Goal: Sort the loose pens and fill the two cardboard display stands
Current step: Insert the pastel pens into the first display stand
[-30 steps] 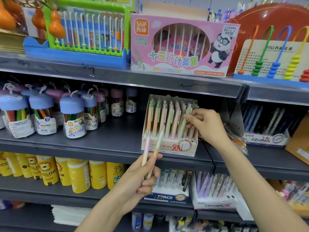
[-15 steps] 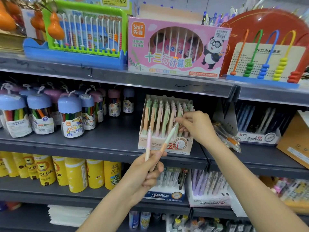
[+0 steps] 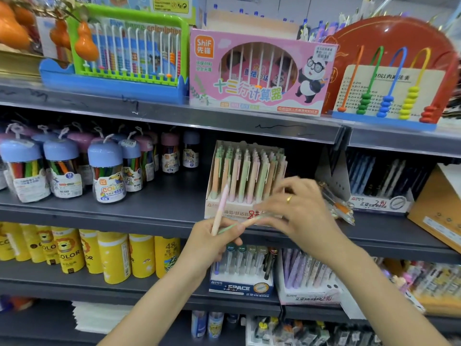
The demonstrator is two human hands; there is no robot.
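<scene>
The cardboard display stand (image 3: 245, 179), nearly full of upright pastel pens, sits on the shelf just above both hands. The left hand (image 3: 215, 242) grips a pink pen (image 3: 220, 211), standing upright. The right hand (image 3: 296, 213), nearer the stand, pinches a green-peach pen (image 3: 245, 222) lying crosswise.

Right hand (image 3: 296, 211): fingers motion-blurred; grip on the green pen (image 3: 252, 219) cannot be made out.
Green pen: smeared, one end hidden in the left hand (image 3: 214, 242).
Pink pen (image 3: 220, 208): lower end hidden by left-hand fingers.
Cardboard stand (image 3: 245, 178): front label partly covered by both hands.
Dark pen box (image 3: 379, 186): contents too dim to tell.
Brown carton (image 3: 439, 211): cut off at right edge.
Bottom-shelf goods (image 3: 311, 330): blurred, cut off.
</scene>
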